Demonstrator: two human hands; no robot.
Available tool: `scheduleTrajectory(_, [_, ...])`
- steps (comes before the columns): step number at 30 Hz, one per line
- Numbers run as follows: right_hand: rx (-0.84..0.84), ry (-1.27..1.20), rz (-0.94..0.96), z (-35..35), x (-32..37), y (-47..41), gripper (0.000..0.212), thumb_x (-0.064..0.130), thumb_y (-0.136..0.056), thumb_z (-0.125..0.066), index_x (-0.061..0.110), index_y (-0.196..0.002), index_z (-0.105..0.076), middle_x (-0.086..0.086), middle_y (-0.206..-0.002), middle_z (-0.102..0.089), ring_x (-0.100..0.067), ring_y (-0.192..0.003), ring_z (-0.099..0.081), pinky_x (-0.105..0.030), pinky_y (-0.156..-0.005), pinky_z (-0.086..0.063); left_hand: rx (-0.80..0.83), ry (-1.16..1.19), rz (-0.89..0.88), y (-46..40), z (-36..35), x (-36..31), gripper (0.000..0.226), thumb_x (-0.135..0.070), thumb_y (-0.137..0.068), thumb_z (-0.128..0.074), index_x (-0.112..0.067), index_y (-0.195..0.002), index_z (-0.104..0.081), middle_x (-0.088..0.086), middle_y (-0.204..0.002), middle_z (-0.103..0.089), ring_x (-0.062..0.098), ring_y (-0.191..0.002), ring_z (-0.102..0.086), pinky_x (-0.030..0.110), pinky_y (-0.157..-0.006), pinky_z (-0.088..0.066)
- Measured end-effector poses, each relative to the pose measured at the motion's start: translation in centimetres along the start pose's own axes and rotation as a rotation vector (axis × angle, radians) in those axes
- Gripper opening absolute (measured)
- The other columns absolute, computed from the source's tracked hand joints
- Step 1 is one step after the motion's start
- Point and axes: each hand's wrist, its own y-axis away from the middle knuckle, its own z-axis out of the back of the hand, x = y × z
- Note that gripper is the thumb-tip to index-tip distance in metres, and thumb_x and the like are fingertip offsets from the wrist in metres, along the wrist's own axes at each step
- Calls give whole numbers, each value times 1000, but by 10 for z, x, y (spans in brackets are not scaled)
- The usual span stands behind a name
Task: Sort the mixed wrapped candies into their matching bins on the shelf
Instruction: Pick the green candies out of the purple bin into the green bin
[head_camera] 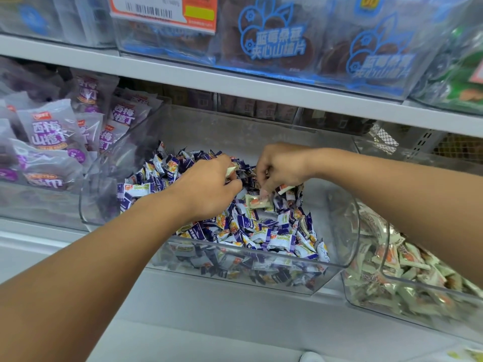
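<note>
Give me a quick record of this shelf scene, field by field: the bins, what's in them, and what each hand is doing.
middle bin: clear bin, holds purple-and-white wrapped candies with a few pale green ones mixed in
right bin: clear bin, holds pale green wrapped candies
left bin: larger purple snack packs
left hand: left hand over the middle bin's pile, holds a pale wrapper in curled fingers
right hand: right hand pinches at a pale green stray candy on the pile
upper shelf: blue-printed packs, price tag
</note>
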Motion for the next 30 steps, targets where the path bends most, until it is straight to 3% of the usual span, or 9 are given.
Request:
scheduleTrajectory(4, [15,-14,-1,-8,-5,14,15,30,-81,-81,21,-78,-69,20,-49,-59,8,-47,-51,-21,-54,-37,18,-5,11,-1,0,-3,19,-31,-98,-50,-16,-107,-52,5,-89,-60,23,-76,-59,39,-66,-49])
scheduleTrajectory(7, [70,118,-11,-16,-3,8,30,39,-80,-80,21,-101,-70,7,-91,-70,-13,-83,-66,-29,-71,-52,7,55,42,-4,-3,-8,19,-26,-101,-42,-13,-112,-48,5,-85,-56,19,-66,-50,33,-54,-38])
scheduleTrajectory(9, [123,222,-22,-22,2,1,46,42,-82,-77,16,-118,-66,0,-107,-68,-24,-94,-64,-37,-83,-55,-5,103,57,-4,-6,-11,17,-22,-102,-38,-11,-114,-43,4,-82,-53,16,-62,-45,30,-50,-31])
scheduleTrajectory(14, [82,386,-13,-29,15,-9,34,41,-81,-79,20,-83,-52,4,-80,-54,-22,-78,-55,-28,-62,-40,-16,192,47,-3,-8,-10,12,-21,-104,-38,-12,-111,-39,8,-99,-65,24,-79,-64,39,-61,-49])
scheduleTrajectory(16, [0,243,-9,-21,12,-4,34,40,-78,-81,19,-79,-54,3,-77,-57,-21,-73,-54,-27,-58,-38,-42,237,50,-3,-8,-8,10,-21,-105,-40,-12,-109,-43,4,-99,-67,17,-72,-68,32,-56,-53])
scheduleTrajectory(19, [-118,40,-22,-2,10,24,33,43,-79,-80,18,-96,-67,5,-90,-65,-16,-77,-59,-29,-69,-48,-75,383,67,-3,-5,-10,11,-21,-103,-49,-14,-107,-55,7,-94,-68,16,-57,-69,33,-48,-57])
scheduleTrajectory(22, [-230,-31,11,11,13,79,22,39,-85,-75,20,-84,-65,16,-55,-58,0,-52,-53,-15,-52,-37,-125,468,20,-2,-3,-21,15,-27,-99,-57,-17,-104,-67,7,-82,-73,14,-47,-63,30,-42,-53])
scheduleTrajectory(26, [-385,-332,17,4,1,163,38,38,-93,-64,9,-71,-52,4,-46,-39,-10,-43,-30,-24,-44,-27,-96,582,-106,4,-7,-60,18,-35,-99,-56,-20,-108,-59,-3,-81,-77,5,-33,-31,17,-36,-29])
scheduleTrajectory(30, [-447,-779,-175,-8,-40,202,33,42,-96,-59,10,-93,-70,1,-62,-53,-20,-56,-38,-30,-51,-33,-46,728,-239,11,-28,-118,20,-29,-92,-67,-13,-102,-58,-3,-82,-77,0,-42,-46,13,-47,-36])
